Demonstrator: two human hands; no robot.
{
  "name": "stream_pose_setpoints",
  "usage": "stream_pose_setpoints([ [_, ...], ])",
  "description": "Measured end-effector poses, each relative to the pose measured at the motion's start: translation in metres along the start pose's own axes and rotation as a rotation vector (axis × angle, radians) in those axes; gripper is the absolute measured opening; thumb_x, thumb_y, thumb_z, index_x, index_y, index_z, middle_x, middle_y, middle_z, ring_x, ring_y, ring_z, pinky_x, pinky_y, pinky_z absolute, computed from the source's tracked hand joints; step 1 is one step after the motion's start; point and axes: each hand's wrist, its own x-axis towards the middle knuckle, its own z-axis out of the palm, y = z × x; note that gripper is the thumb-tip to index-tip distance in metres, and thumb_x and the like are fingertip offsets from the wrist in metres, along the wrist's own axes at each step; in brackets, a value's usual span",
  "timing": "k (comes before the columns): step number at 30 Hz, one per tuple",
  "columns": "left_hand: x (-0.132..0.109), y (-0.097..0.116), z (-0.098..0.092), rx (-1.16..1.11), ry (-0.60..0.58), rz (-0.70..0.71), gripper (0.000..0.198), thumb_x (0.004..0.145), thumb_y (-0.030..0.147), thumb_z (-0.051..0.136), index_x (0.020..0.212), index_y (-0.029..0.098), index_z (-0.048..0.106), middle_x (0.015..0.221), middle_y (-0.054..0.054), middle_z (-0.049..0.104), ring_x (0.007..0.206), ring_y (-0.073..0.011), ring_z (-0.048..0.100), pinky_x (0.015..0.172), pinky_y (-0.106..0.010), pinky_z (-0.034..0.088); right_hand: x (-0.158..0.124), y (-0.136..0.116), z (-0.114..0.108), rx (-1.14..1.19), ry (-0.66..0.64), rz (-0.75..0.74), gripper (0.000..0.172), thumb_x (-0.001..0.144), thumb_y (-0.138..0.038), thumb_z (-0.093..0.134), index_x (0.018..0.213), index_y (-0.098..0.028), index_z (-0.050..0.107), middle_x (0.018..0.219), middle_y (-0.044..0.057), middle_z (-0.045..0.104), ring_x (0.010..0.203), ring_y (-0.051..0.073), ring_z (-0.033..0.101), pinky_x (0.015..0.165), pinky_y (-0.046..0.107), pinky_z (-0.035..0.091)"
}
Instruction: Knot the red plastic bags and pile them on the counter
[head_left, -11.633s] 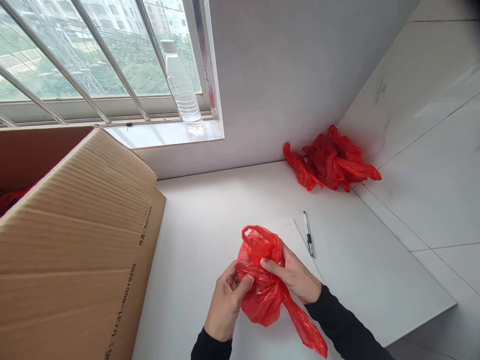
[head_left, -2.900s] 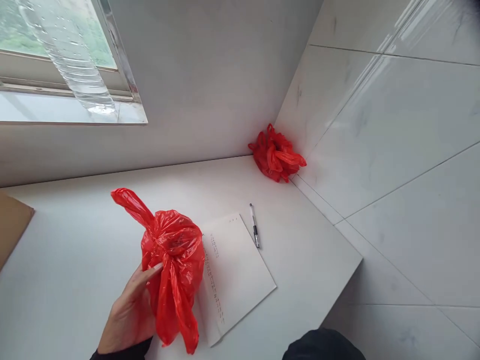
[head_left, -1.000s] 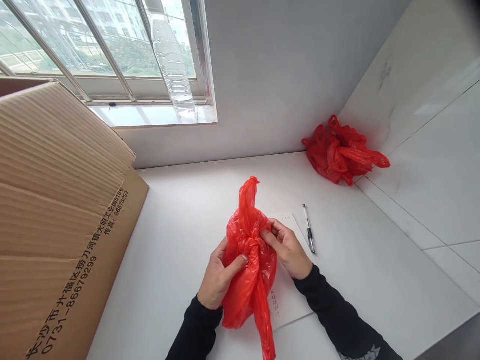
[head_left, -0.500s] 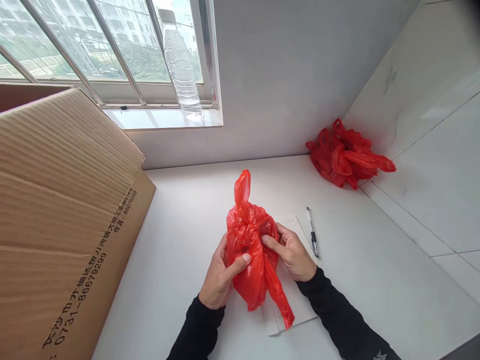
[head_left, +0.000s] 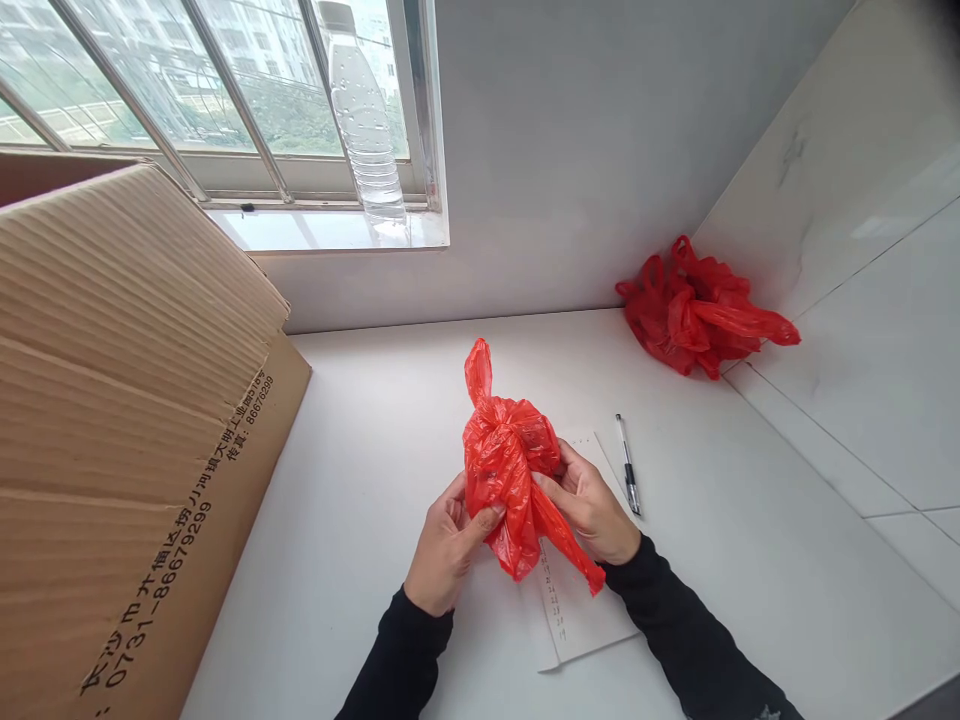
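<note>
A crumpled red plastic bag (head_left: 504, 462) is held above the white table (head_left: 375, 450) between both hands. My left hand (head_left: 448, 545) grips its left side, thumb pressed on the plastic. On the right side, my right hand (head_left: 589, 505) has its fingers closed on the bag. One twisted end of the bag points up and another hangs down toward the right. Under the hands lies a white sheet of paper (head_left: 574, 615) with small writing.
A large open cardboard box (head_left: 120, 420) fills the left side. A black pen (head_left: 627, 478) lies right of the paper. A pile of red plastic bags (head_left: 697, 310) sits in the far right corner by the tiled wall. A clear plastic bottle (head_left: 367, 130) stands on the window sill.
Both hands have kept hold of the bag and bunched it tighter. The lower tail has swung up and to the right, and the bundle has shifted slightly toward the window.
</note>
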Motion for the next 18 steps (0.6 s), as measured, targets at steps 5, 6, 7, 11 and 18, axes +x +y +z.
stream_pose_setpoints([
  [5, 0.0014, -0.004, -0.0013, -0.102, 0.103, -0.039, 0.038, 0.085, 0.036, 0.07, 0.12, 0.023, 0.066, 0.113, -0.008, 0.073, 0.101, -0.027, 0.068, 0.079, -0.033, 0.056, -0.0028, -0.0006, 0.0046, -0.003, -0.003, 0.008, 0.019, 0.092, -0.037, 0.06, 0.108, -0.027, 0.059, 0.111, 0.005, 0.067, 0.101, 0.022, 0.063, 0.09, 0.037, 0.051],
  [6, 0.0022, -0.0051, -0.0019, -0.121, 0.136, -0.036, 0.039, 0.084, 0.038, 0.07, 0.12, 0.023, 0.066, 0.113, -0.008, 0.073, 0.101, -0.0269, 0.068, 0.08, -0.034, 0.056, -0.0033, -0.001, 0.006, -0.011, 0.001, 0.003, 0.018, 0.092, -0.038, 0.059, 0.107, -0.026, 0.059, 0.111, 0.005, 0.067, 0.1, 0.022, 0.063, 0.09, 0.037, 0.05],
  [7, 0.003, -0.0062, -0.0026, -0.134, 0.159, -0.031, 0.042, 0.083, 0.039, 0.071, 0.121, 0.024, 0.066, 0.113, -0.008, 0.073, 0.101, -0.027, 0.069, 0.082, -0.035, 0.056, -0.0036, -0.0014, 0.007, -0.02, 0.007, -0.001, 0.018, 0.092, -0.038, 0.059, 0.106, -0.026, 0.059, 0.112, 0.005, 0.067, 0.1, 0.022, 0.063, 0.09, 0.036, 0.05],
  [11, 0.0036, -0.0075, -0.0031, -0.131, 0.174, -0.023, 0.045, 0.081, 0.037, 0.072, 0.124, 0.025, 0.064, 0.119, -0.009, 0.071, 0.105, -0.0278, 0.067, 0.086, -0.037, 0.056, -0.0029, -0.0022, 0.0074, -0.052, 0.008, -0.021, 0.027, 0.091, -0.04, 0.06, 0.114, -0.027, 0.057, 0.116, 0.005, 0.065, 0.106, 0.022, 0.061, 0.096, 0.038, 0.049],
  [18, -0.0013, -0.0074, -0.0054, 0.023, 0.083, -0.004, 0.045, 0.072, 0.013, 0.073, 0.114, 0.022, 0.063, 0.119, -0.01, 0.069, 0.11, -0.0315, 0.063, 0.082, -0.034, 0.054, -0.0017, 0.0009, 0.0017, -0.025, 0.018, -0.018, 0.03, 0.086, -0.034, 0.068, 0.113, -0.026, 0.06, 0.106, 0.004, 0.066, 0.096, 0.021, 0.061, 0.088, 0.035, 0.05],
])
